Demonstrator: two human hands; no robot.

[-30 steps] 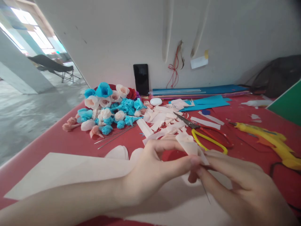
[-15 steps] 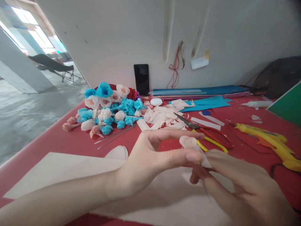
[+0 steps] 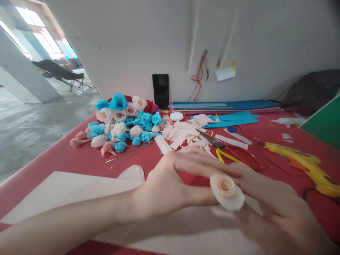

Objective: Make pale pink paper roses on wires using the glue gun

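A pale pink paper flower (image 3: 227,191) with a rolled peach centre faces up toward me, between my two hands. My left hand (image 3: 170,187) closes on it from the left, thumb and fingers at its petals. From the right, my right hand (image 3: 276,209) grips it low down; the flower hides its base and those fingertips. Under both hands lies a large pale paper sheet (image 3: 66,198). Several cut petal pieces (image 3: 131,173) rest at its far edge.
Blue, white and pink paper flowers (image 3: 145,121) pile up at the back left beside thin wires (image 3: 130,154). Paper scraps (image 3: 183,132), scissors (image 3: 212,138) and a yellow glue gun (image 3: 300,163) lie beyond my hands. A phone (image 3: 160,90) leans against the wall.
The flower has tipped toward me, so its spiral centre now shows. My left thumb and fingers have shifted around it, and the wire seen below it before is hidden.
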